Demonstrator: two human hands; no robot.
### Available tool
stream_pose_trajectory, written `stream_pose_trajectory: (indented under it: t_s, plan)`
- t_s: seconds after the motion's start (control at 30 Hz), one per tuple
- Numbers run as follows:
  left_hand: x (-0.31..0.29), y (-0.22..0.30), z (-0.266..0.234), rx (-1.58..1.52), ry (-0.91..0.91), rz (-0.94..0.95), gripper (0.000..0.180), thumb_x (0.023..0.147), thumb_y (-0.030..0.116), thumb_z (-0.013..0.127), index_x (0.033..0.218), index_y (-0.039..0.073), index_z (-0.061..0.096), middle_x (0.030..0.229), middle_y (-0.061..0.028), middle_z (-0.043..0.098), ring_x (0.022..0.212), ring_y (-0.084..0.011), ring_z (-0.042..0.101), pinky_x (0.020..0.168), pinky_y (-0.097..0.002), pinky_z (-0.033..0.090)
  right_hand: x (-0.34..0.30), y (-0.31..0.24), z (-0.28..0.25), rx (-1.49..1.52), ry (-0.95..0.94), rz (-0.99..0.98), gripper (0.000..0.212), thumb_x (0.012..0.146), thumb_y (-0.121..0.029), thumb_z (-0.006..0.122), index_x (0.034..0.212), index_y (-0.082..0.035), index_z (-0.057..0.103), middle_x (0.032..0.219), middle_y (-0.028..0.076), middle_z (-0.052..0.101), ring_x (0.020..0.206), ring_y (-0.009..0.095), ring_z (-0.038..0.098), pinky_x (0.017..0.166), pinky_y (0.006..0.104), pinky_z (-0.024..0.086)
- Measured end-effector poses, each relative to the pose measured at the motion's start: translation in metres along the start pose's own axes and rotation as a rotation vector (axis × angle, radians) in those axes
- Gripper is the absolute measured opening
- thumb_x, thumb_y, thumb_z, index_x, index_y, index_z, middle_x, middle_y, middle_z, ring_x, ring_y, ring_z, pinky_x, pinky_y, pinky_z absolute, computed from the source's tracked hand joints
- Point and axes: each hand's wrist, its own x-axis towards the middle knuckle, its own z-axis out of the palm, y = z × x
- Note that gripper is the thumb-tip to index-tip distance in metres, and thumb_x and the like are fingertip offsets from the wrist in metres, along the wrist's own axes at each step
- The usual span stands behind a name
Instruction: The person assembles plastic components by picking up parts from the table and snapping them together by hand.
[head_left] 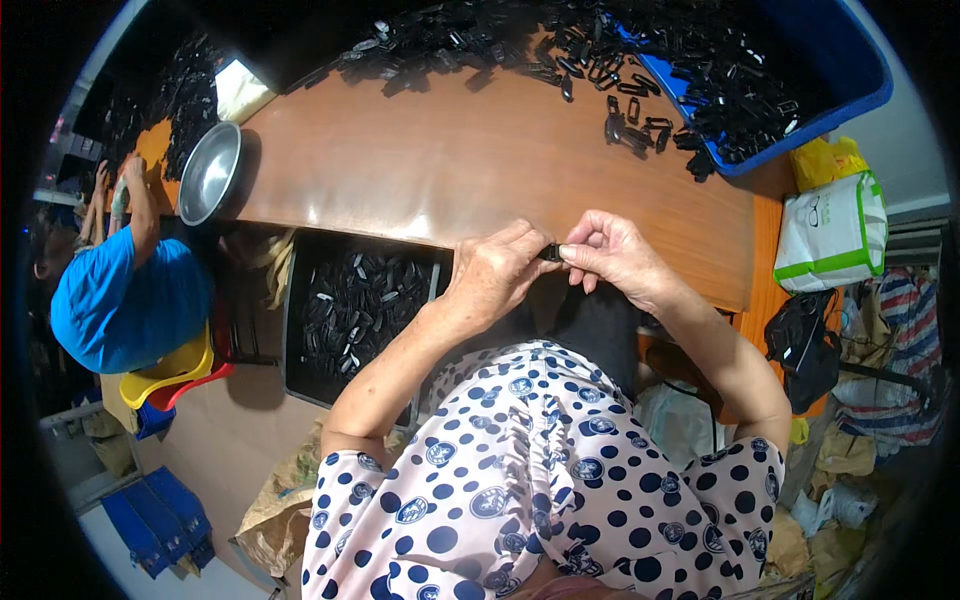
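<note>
Over the near edge of the brown table [400, 150], my two hands meet around one small black plastic part [550, 252]. My left hand [497, 268] grips its left end with the fingers closed. The thumb and forefinger of my right hand [605, 255] pinch its other end. The part's exact kind cannot be made out, as fingertips hide much of it. Many similar black parts [630, 125] lie loose at the far side of the table. More of them fill a dark bin [290, 330] below the table edge, to the left of my left forearm.
A blue bin [860, 105] heaped with black parts stands far right. To the left are a metal bowl [212, 172] and a person in a blue shirt [135, 300] at work, by a yellow chair [170, 372]. A white-green bag [830, 235] sits right of the table.
</note>
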Motion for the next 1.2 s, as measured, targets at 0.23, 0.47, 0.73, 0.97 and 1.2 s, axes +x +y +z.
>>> stream_pose_trajectory:
  t_s: [0.23, 0.47, 0.73, 0.97, 1.2]
  plan:
    - [-0.013, -0.009, -0.007, -0.529, 0.126, -0.107, 0.018, 0.080, 0.006, 0.070, 0.097, 0.001, 0.067, 0.110, -0.0106, 0.061, 0.072, -0.0149, 0.062, 0.060, -0.0251, 0.050, 0.021, 0.004, 0.015, 0.327, -0.476, 0.115, 0.054, 0.087, -0.040, 0.065, 0.125, -0.007, 0.045, 0.104, 0.011, 0.060, 0.082, 0.019, 0.066, 0.055, 0.0231, 0.055]
    - [-0.037, -0.005, -0.018, -0.895, 0.070, -0.623, 0.022, 0.081, 0.000, 0.056, 0.101, -0.002, 0.066, 0.124, -0.0137, 0.054, 0.082, -0.0138, 0.061, 0.064, -0.0226, 0.050, 0.042, 0.023, 0.047, 0.252, -0.548, 0.028, 0.033, 0.099, -0.036, 0.048, 0.104, -0.005, 0.057, 0.088, 0.003, 0.063, 0.069, 0.004, 0.055, 0.054, 0.0166, 0.045]
    - [-0.088, -0.033, -0.035, -0.494, 0.093, -0.677, 0.019, 0.081, 0.007, 0.062, 0.098, -0.001, 0.064, 0.109, -0.0105, 0.059, 0.079, -0.0170, 0.060, 0.064, -0.0267, 0.049, 0.066, 0.030, 0.068, -0.375, -0.433, -0.188, 0.038, 0.091, -0.034, 0.060, 0.106, 0.001, 0.056, 0.089, 0.013, 0.064, 0.071, 0.017, 0.062, 0.062, 0.0307, 0.052]
    - [-0.036, -0.046, -0.084, 0.480, -0.108, -0.324, 0.047, 0.076, 0.033, 0.074, 0.113, 0.006, 0.061, 0.123, -0.0174, 0.052, 0.105, -0.0358, 0.053, 0.090, -0.0428, 0.042, 0.101, -0.015, -0.078, -1.268, 0.545, -0.580, 0.053, 0.081, -0.035, 0.069, 0.120, -0.004, 0.052, 0.121, 0.019, 0.048, 0.112, 0.033, 0.047, 0.092, 0.0434, 0.041]
    - [0.165, -0.113, -0.006, 0.296, -0.003, 0.080, 0.031, 0.082, 0.011, 0.065, 0.112, 0.007, 0.059, 0.118, -0.0162, 0.054, 0.105, -0.0343, 0.053, 0.089, -0.0426, 0.042, 0.182, -0.036, -0.165, -1.360, 0.627, -0.498, 0.055, 0.081, -0.037, 0.068, 0.127, -0.012, 0.049, 0.130, 0.017, 0.043, 0.122, 0.034, 0.038, 0.097, 0.0477, 0.035]
